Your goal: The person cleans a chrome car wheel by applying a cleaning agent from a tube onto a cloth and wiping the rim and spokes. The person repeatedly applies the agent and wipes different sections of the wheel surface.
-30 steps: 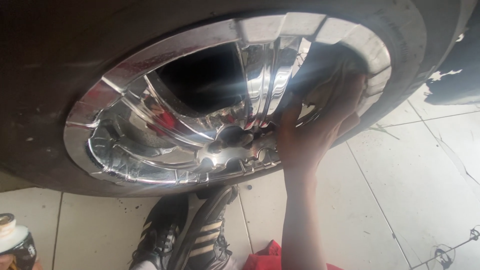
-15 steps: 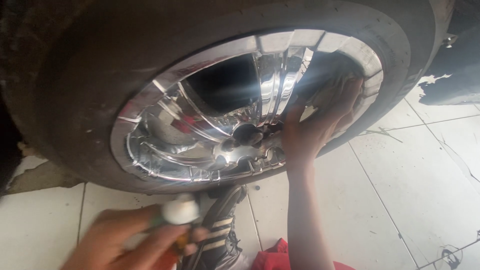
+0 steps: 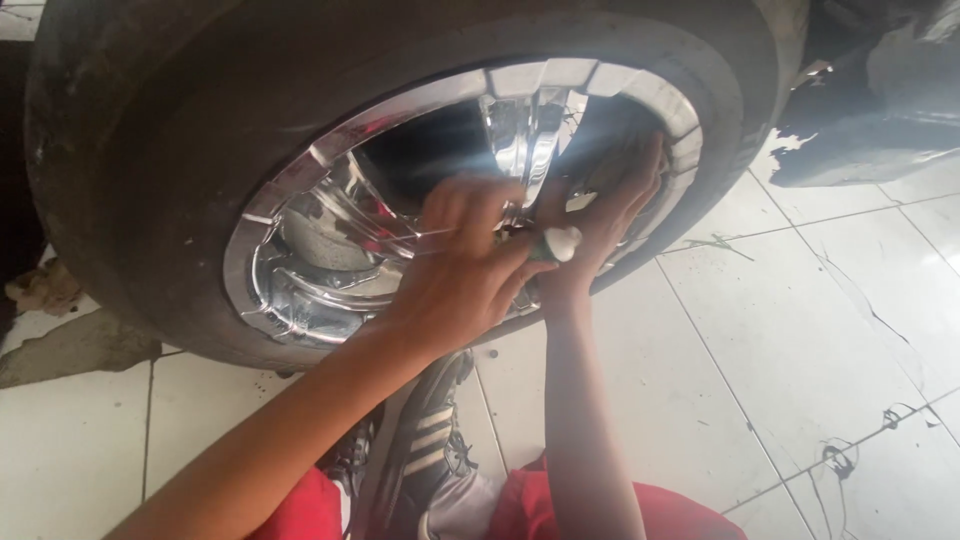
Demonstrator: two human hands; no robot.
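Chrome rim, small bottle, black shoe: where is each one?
Chrome rim (image 3: 300, 290), head view, on its shiny lower left part.
Bottle (image 3: 560, 243), head view, on its white cap.
Shoe (image 3: 425, 450), head view, on its striped side.

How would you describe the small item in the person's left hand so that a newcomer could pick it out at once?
Start at the big black tyre with the shiny chrome wheel inside it. Both hands meet at the wheel's centre; the left hand grips a small bottle next to the right hand. Its rounded white cap, on a greenish neck, is the only matte pale thing against all the mirror-bright metal.
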